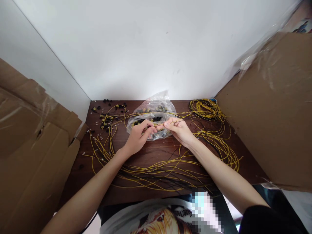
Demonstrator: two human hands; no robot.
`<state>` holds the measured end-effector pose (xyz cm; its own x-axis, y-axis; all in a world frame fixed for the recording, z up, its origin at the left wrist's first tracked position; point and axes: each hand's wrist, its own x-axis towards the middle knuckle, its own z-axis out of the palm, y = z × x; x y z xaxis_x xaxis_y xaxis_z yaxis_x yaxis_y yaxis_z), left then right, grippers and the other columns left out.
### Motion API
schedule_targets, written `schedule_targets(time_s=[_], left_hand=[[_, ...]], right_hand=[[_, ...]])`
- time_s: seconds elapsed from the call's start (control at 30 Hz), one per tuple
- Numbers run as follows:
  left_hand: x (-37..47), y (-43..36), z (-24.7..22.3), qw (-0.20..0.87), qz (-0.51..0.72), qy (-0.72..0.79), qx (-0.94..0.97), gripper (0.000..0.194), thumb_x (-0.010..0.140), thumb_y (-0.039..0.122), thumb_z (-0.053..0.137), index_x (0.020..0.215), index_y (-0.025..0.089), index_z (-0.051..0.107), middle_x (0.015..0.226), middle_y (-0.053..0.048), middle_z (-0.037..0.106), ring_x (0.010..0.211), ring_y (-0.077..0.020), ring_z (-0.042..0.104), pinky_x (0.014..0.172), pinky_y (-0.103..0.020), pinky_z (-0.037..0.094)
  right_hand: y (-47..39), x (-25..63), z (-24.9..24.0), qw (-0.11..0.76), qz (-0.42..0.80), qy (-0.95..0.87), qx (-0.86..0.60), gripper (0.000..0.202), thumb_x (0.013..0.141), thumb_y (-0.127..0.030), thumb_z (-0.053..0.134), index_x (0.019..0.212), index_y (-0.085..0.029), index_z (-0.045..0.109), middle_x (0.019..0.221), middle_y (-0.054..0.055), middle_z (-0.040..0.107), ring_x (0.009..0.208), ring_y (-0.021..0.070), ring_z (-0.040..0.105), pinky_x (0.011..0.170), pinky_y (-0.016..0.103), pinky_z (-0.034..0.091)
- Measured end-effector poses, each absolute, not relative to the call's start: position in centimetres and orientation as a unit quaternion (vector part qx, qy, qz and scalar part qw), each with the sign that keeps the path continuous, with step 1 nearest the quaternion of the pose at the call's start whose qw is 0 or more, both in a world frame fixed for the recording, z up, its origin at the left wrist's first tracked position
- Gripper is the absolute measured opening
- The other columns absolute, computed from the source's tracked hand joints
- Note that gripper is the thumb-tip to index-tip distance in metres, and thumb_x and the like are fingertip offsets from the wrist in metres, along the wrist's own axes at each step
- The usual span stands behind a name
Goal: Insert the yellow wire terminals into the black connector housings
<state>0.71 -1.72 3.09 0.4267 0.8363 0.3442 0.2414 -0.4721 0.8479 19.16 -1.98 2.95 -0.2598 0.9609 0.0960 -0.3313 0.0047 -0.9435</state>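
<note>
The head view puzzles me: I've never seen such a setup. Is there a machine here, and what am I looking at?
There is no machine: these are a person's bare hands. The one picture comes from a camera worn on the head, looking forward and down, so the arms reach in from the bottom.

The left hand and right hand meet mid-picture, pinching a thin wire between fingers and thumbs. Just behind and below them is a clear bag with yellow and black parts in it.

On the brown table, yellow and black wires curve around the near side, a coil lies at the far right, and small parts are scattered at the far left. Cardboard stands on both sides.
</note>
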Motion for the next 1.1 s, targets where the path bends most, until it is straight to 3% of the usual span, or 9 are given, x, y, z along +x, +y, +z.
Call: schedule_targets(time_s=[0.2,0.33,0.57,0.77,0.9,1.0,1.1], left_hand=[[0.6,-1.2,2.7,0.295,0.441,0.39,0.752,0.017,0.086,0.029,0.051,0.084,0.015,0.061,0.075,-0.002,0.064,0.065,-0.0117,0.059,0.059,-0.021,0.045],[0.6,-1.1,2.4,0.251,0.45,0.404,0.756,0.019,0.086,0.029,0.052,0.089,0.015,0.064,0.078,-0.003,0.066,0.061,-0.011,0.058,0.058,-0.021,0.045],[0.6,-1.1,2.5,0.209,0.455,0.422,0.756,0.018,0.086,0.028,0.052,0.084,0.014,0.064,0.078,-0.003,0.067,0.065,-0.0115,0.059,0.061,-0.021,0.043],[0.4,-1.1,2.6,0.164,0.41,0.439,0.782,0.021,0.088,0.028,0.05,0.081,0.015,0.065,0.066,0.0,0.064,0.053,-0.009,0.049,0.055,-0.021,0.037],[0.3,-1.2,2.5,0.139,0.393,0.434,0.799,0.021,0.088,0.027,0.049,0.084,0.015,0.066,0.072,-0.001,0.068,0.057,-0.0101,0.054,0.057,-0.022,0.038],[0.3,-1.2,2.4,0.127,0.38,0.431,0.809,0.021,0.089,0.025,0.048,0.087,0.015,0.067,0.078,-0.003,0.07,0.063,-0.0121,0.058,0.059,-0.023,0.039],[0.3,-1.2,2.2,0.118,0.363,0.43,0.818,0.023,0.089,0.026,0.047,0.088,0.015,0.067,0.083,-0.004,0.07,0.071,-0.0145,0.061,0.064,-0.024,0.042]], right_hand=[[-2.0,19.1,2.9,0.53,0.585,-0.49,-0.37,0.018,0.07,-0.032,0.073,0.076,-0.018,0.065,0.068,0.001,0.072,0.069,0.0138,0.068,0.074,0.028,0.052],[-1.8,18.9,2.6,0.52,0.56,-0.509,-0.396,0.023,0.068,-0.034,0.074,0.083,-0.018,0.067,0.069,0.002,0.072,0.064,0.0124,0.066,0.063,0.024,0.051],[-2.4,18.9,2.9,0.464,0.506,-0.603,-0.406,0.033,0.079,-0.047,0.06,0.071,-0.015,0.068,0.06,0.003,0.068,0.052,0.0108,0.06,0.052,0.023,0.046],[-2.9,18.8,2.9,0.423,0.611,-0.602,-0.292,0.04,0.087,-0.047,0.05,0.079,-0.014,0.07,0.071,0.007,0.071,0.062,0.0132,0.065,0.061,0.027,0.051],[-2.9,18.8,2.9,0.421,0.7,-0.528,-0.234,0.047,0.089,-0.053,0.041,0.097,-0.015,0.068,0.079,0.008,0.072,0.067,0.0155,0.067,0.068,0.032,0.054],[-2.8,18.8,3.2,0.458,0.718,-0.476,-0.217,0.042,0.087,-0.05,0.045,0.107,-0.019,0.064,0.088,0.007,0.072,0.074,0.0166,0.068,0.074,0.035,0.055],[-2.8,18.8,3.4,0.509,0.696,-0.461,-0.208,0.035,0.082,-0.037,0.057,0.114,-0.022,0.06,0.103,0.006,0.069,0.091,0.0185,0.067,0.087,0.037,0.053]])
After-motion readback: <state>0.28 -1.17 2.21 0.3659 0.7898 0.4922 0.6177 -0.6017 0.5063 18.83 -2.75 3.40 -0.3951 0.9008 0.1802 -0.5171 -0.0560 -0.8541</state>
